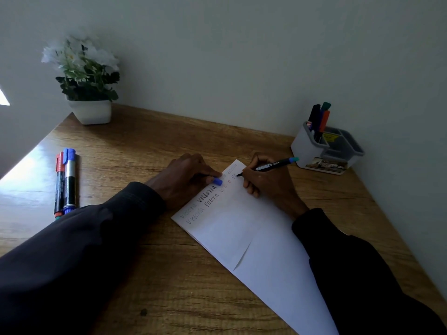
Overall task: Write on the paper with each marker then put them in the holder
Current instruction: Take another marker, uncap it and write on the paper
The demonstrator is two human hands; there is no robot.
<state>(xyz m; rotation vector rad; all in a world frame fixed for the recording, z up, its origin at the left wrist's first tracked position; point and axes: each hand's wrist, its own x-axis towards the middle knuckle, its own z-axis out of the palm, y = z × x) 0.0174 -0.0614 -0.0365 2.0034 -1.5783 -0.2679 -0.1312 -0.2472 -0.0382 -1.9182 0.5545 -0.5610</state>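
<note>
A white sheet of paper (244, 228) lies slanted on the wooden desk (135, 146), with several handwritten words along its top edge. My right hand (263, 182) grips a thin black marker (273, 164) with a teal end, its tip touching the paper near the top right corner. At the paper's top edge rests my left hand (186, 175), which pinches a blue cap (217, 181). A red marker (58, 184) and a blue marker (69, 180) lie side by side at the desk's left. The grey holder (324, 151) at the back right has several markers (319, 119) upright in it.
A white pot of white flowers (88, 81) stands at the back left corner. The wall runs close behind the desk and along its right side. Dark sleeves cover both forearms.
</note>
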